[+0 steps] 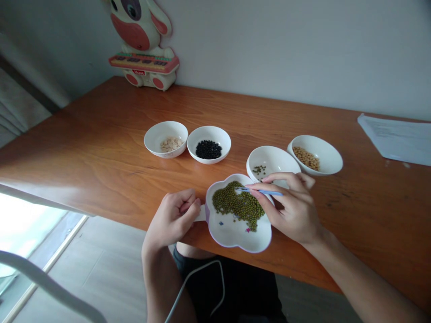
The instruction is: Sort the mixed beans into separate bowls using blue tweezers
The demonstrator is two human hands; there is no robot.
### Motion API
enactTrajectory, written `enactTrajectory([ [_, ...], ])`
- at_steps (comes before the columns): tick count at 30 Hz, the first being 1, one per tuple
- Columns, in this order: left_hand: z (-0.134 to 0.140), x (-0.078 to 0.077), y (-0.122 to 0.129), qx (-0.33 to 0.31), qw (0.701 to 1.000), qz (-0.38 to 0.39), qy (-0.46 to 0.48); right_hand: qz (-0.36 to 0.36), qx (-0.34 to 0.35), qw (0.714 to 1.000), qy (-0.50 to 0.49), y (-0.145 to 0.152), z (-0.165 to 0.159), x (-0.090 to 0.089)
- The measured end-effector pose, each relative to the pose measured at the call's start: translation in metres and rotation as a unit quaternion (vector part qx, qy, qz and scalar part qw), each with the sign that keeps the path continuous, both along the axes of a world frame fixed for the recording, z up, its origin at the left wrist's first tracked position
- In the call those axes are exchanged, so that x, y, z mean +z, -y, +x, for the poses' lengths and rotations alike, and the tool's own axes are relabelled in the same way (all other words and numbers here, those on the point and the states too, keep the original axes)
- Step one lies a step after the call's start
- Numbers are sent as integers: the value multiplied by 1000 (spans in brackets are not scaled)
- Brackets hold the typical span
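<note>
Blue slim tool [274,193] is pinched in fingers of right hand [296,211], tip in green beans [240,205] just left of them. Fingers of left hand [175,219] wrap handle [201,214] of white dish [229,235]; best kept level, pinch light, tip shallow.

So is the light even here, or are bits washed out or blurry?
In the head view, the bright patch at lower left is washed out; the table darkens toward lower right; the green beans look fairly crisp; print on the paper is unreadable.
</note>
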State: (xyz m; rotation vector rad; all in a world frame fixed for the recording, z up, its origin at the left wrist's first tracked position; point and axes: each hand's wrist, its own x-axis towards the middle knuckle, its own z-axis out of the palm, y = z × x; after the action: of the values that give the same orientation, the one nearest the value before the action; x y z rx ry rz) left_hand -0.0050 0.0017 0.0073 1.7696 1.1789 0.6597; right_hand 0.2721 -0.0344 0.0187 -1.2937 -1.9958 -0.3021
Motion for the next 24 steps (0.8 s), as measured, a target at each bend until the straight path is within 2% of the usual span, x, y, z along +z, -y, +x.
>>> enactTrajectory([
  [15,0,0,0,2,1000,4,1,7,2,1000,-13,1,-1,1],
  [17,0,0,0,2,1000,0,5,29,-4,999,-15,3,6,4],
  [22,0,-1,1,2,1000,-6,7,111,-82,990,1,5,31,11],
  [24,0,-1,2,2,1000,-5,4,125,-92,988,11,4,38,12],
])
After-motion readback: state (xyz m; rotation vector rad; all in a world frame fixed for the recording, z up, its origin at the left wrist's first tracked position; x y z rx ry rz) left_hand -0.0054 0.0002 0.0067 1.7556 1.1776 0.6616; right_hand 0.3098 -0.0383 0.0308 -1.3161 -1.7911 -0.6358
